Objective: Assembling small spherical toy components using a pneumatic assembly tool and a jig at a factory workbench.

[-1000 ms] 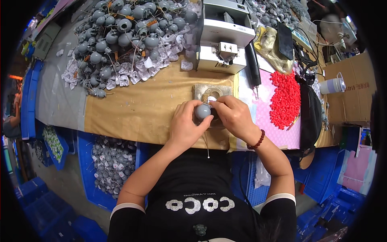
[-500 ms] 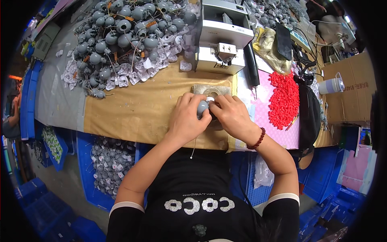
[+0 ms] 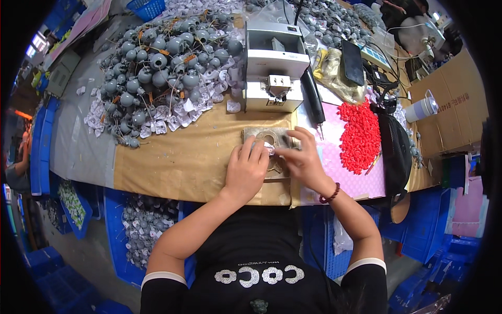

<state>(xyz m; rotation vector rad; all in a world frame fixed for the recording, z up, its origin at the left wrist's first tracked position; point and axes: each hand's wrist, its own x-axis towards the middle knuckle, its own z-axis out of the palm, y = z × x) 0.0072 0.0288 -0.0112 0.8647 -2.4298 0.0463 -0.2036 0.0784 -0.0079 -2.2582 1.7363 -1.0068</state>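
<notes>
Both my hands are over a metal fixture plate (image 3: 252, 132) with a ring-shaped recess, lying near the table's front edge. My left hand (image 3: 246, 171) is closed, its bent fingers over the plate's left part, and what they hold is mostly hidden. A small white plastic part (image 3: 270, 148) shows between the hands, close to the left fingertips. My right hand (image 3: 306, 163) hovers at the plate's right side, thumb and fingers apart and slightly blurred. No grey ball shows in either hand.
Grey ball-shaped housings (image 3: 159, 78) with wires and white plastic parts (image 3: 184, 112) are heaped at the far left. Behind the plate stands a white machine (image 3: 273, 97). To the right are an electric screwdriver (image 3: 314, 99), red plastic pieces (image 3: 361, 138), a phone (image 3: 353, 63) and a white cup (image 3: 421, 109).
The grey ball that my left hand held is out of sight. My right hand has drawn away to the right and spread its fingers. The whole view has shifted a little.
</notes>
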